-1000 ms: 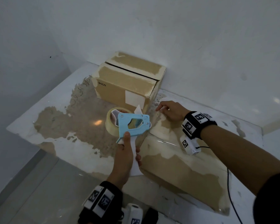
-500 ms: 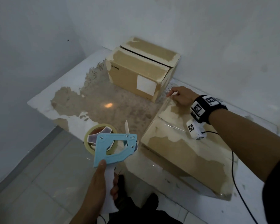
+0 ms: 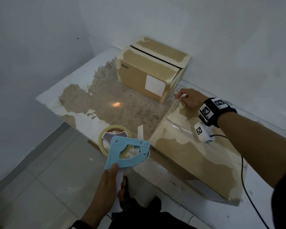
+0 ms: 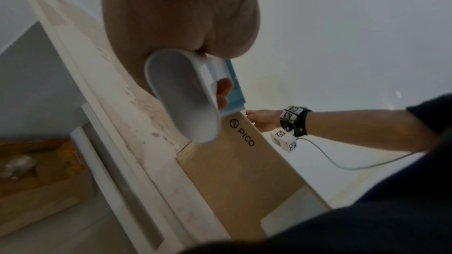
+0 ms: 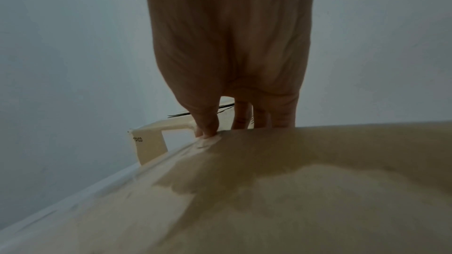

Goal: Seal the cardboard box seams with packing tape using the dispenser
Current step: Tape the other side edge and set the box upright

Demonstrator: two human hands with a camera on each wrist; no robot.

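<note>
Tape from the dispenser point(image 3: 127, 149) appears stretched clear and glossy along the left top edge of the near cardboard box point(image 3: 196, 156), which would explain both grips: the right hand point(image 3: 189, 98) sits at the box's far corner, its fingers point(image 5: 208, 123) bent down onto the edge, probably to pin the strip's start, while the left hand point(image 3: 109, 184) has its fingers curled round the dispenser's white handle point(image 4: 182, 96) and holds the blue tool in the air off the near left corner of the box, beyond the surface point(image 3: 106, 104) edge, likely to keep the strip taut. The box itself lies on the right of the surface, with a second box point(image 3: 149, 68) well behind it against the wall, its top flaps showing a dark open slit. Clear tape is hard to trace; whether the strip truly runs unbroken to the roll point(image 3: 106, 134) cannot be told. The right thumb's contact is blurred in the wrist view, the left wrist is cut off below, and the near box's right side is hidden by the forearm.
</note>
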